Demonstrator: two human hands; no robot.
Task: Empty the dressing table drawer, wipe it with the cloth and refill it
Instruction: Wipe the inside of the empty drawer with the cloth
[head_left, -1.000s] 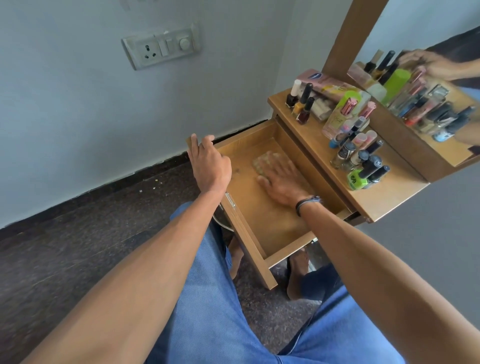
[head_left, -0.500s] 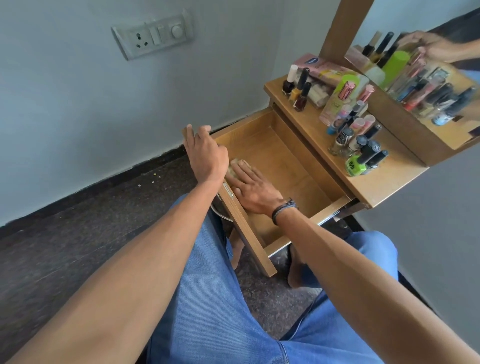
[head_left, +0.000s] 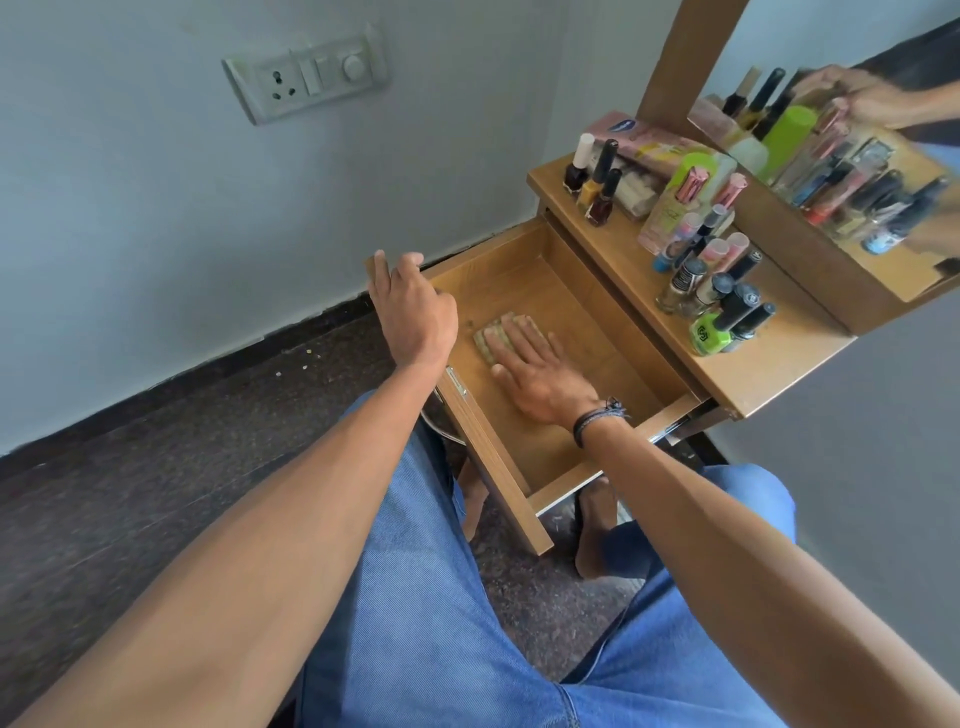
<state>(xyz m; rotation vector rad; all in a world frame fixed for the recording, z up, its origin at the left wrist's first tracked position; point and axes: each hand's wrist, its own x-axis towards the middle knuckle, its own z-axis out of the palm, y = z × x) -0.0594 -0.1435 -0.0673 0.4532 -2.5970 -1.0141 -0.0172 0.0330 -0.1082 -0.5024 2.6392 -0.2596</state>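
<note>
The wooden drawer (head_left: 582, 291) is pulled out of the dressing table and holds only a cloth. My right hand (head_left: 540, 376) lies flat, palm down, on the folded tan cloth (head_left: 491, 335), pressing it against the drawer floor near the front-left side. My left hand (head_left: 413, 309) grips the top edge of the drawer front at its far corner. Several nail polish bottles (head_left: 719, 301) and cosmetic tubes (head_left: 670, 202) stand crowded on the table top (head_left: 779, 364).
A mirror (head_left: 852, 156) rises behind the table top and reflects the bottles and a hand. A wall socket panel (head_left: 306, 75) is on the wall at the left. My knees in blue jeans and bare feet are under the drawer, on dark floor.
My right hand slid the cloth from the drawer's middle to its front-left side, then a little back toward the middle. My left hand stayed on the drawer front.
</note>
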